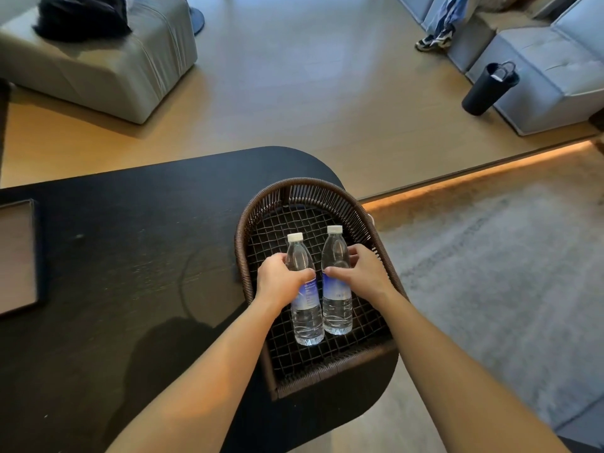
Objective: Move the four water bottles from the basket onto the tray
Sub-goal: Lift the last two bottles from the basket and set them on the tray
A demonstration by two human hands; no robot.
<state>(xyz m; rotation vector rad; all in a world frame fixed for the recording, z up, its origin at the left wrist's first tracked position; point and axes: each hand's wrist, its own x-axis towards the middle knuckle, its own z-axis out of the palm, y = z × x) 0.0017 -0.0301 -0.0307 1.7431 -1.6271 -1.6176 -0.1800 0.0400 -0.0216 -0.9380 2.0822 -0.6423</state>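
- Two clear plastic water bottles, left one [304, 289] and right one [336, 282], lie inside the brown woven basket [248, 223].
- Left hand [277, 279] and right hand [362, 273] each grasp one.
- Black table [130, 256] lies open leftward; tray [16, 256] at the far edge.

Black round-ended table [114, 256], pale wood floor [310, 93], grey rug [506, 273], grey ottoman [108, 67], grey sofa [539, 80]

Black table [114, 256]; beyond it grey ottoman [108, 70] on wooden floor [310, 93], dark bag [488, 89] beside grey sofa [536, 76], grey rug [506, 273] at right.
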